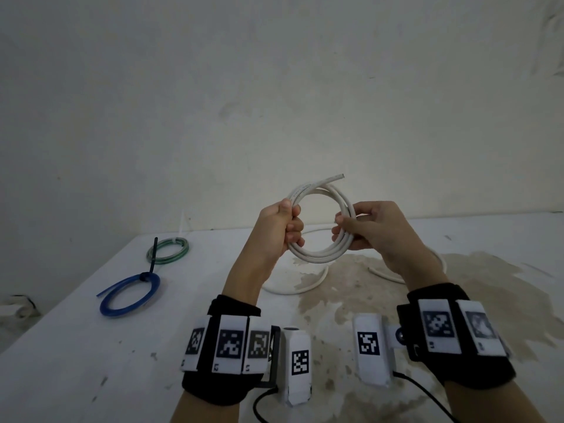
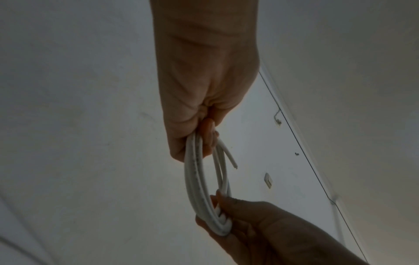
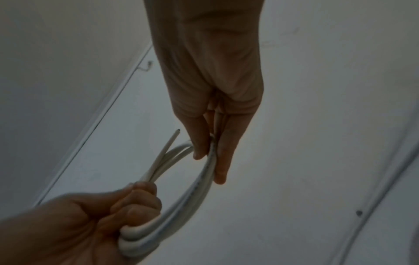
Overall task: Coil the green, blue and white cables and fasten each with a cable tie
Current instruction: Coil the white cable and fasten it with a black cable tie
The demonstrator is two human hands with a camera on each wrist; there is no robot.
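Head view showed the left hand and right hand each gripping the white cable coil mid-frame, winding unfinished; slack on the tabletop wanted gathering next.

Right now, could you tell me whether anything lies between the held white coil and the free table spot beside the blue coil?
Nothing visible does: the white coil hangs above the table, and the blue coil lies apart.

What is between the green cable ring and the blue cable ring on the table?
In the head view, a black cable tie runs between the green coil and the blue coil, its lower end fastened on the blue one.
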